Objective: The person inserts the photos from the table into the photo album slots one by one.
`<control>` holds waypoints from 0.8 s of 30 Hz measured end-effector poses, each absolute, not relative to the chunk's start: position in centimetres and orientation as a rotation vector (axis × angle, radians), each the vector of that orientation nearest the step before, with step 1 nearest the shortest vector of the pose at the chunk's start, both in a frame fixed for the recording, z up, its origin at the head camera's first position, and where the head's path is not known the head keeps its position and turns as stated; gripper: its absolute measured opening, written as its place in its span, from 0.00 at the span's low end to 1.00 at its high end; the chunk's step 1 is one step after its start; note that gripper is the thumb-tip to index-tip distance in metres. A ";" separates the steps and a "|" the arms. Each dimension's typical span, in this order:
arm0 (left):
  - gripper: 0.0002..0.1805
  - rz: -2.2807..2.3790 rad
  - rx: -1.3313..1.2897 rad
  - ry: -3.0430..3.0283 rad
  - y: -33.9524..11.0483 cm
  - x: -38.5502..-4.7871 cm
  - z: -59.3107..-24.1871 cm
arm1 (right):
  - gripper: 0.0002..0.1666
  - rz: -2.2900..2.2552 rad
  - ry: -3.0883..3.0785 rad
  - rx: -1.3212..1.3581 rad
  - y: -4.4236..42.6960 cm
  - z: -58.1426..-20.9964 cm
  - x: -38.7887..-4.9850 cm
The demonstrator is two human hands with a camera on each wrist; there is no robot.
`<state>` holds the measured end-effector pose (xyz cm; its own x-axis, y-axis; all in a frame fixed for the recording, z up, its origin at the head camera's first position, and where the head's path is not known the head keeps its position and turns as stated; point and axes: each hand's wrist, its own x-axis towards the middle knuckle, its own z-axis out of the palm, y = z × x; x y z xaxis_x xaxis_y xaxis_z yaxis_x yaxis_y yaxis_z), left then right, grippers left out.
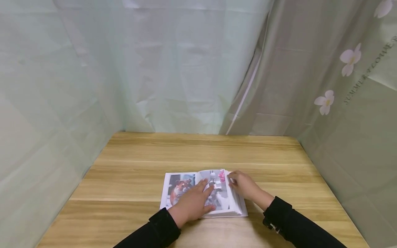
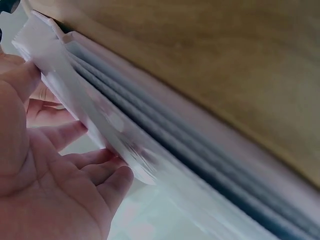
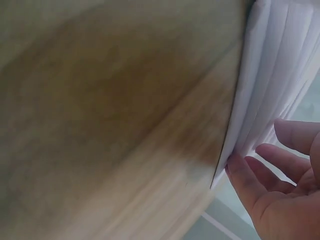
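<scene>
An open photo book (image 1: pixel 183 189) lies on the wooden table, with a picture of a reddish-brown furry animal on its left page. My left hand (image 1: pixel 192 201) rests across the middle, fingers spread over the grey picture on the right page (image 1: pixel 221 199). In the left wrist view, the left hand's fingertips (image 2: pixel 117 162) touch the page above the thick page stack. At the book's upper right edge is my right hand (image 1: pixel 245 186), its bent fingertips against the page edges (image 3: pixel 265 85). Whether it pinches a page is not plain.
The wooden table (image 1: pixel 198 148) extends behind the book and to both sides. Pale curtains (image 1: pixel 186 69) hang at the back and along both sides; the right one has printed flowers (image 1: pixel 324 102) and lettering.
</scene>
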<state>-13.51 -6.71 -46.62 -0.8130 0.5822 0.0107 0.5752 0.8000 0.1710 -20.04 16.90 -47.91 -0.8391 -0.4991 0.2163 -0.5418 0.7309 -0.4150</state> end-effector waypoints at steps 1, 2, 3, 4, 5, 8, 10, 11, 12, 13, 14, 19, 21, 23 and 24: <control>0.40 0.257 0.947 2.941 -6.6 -13.5 -46.6 | 0.17 0.713 -2.838 0.856 16.9 -47.9 -20.0; 0.40 0.259 0.950 2.942 -6.6 -13.4 -46.5 | 0.17 0.702 -2.837 0.859 17.0 -47.9 -20.0; 0.40 0.254 0.956 2.946 -6.5 -13.4 -46.5 | 0.17 0.691 -2.837 0.864 17.0 -47.9 -19.9; 0.40 0.254 0.961 2.949 -6.5 -13.3 -46.4 | 0.17 0.679 -2.836 0.866 16.9 -47.8 -19.9; 0.40 0.251 0.967 2.955 -6.4 -13.3 -46.4 | 0.16 0.668 -2.836 0.869 16.9 -47.8 -19.8; 0.40 0.244 0.986 2.964 -6.3 -13.2 -46.1 | 0.16 0.650 -2.847 0.864 16.8 -47.6 -19.6; 0.40 0.259 0.993 2.959 -6.3 -13.1 -45.9 | 0.16 0.644 -2.862 0.851 16.7 -47.5 -19.5; 0.40 0.270 0.993 2.954 -6.4 -13.1 -45.8 | 0.16 0.646 -2.868 0.849 16.6 -47.5 -19.5; 0.40 0.291 0.991 2.947 -6.5 -13.1 -45.6 | 0.16 0.645 -2.871 0.849 16.6 -47.5 -19.4; 0.40 0.316 0.991 2.940 -6.6 -13.2 -45.4 | 0.16 0.636 -2.877 0.843 16.6 -47.5 -19.4; 0.39 0.339 0.992 2.939 -6.7 -13.2 -45.2 | 0.16 0.637 -2.880 0.841 16.6 -47.4 -19.4; 0.36 0.419 0.966 2.968 -8.3 -14.0 -44.1 | 0.16 0.609 -2.881 0.833 16.8 -47.3 -19.6; 0.35 0.447 0.897 3.005 -9.7 -14.5 -43.7 | 0.15 0.606 -2.874 0.842 16.7 -47.3 -19.7; 0.33 0.491 0.779 3.054 -11.5 -15.0 -43.5 | 0.15 0.599 -2.862 0.864 16.6 -47.3 -19.8; 0.32 0.511 0.705 3.080 -12.4 -15.2 -43.5 | 0.15 0.600 -2.862 0.869 16.6 -47.3 -19.9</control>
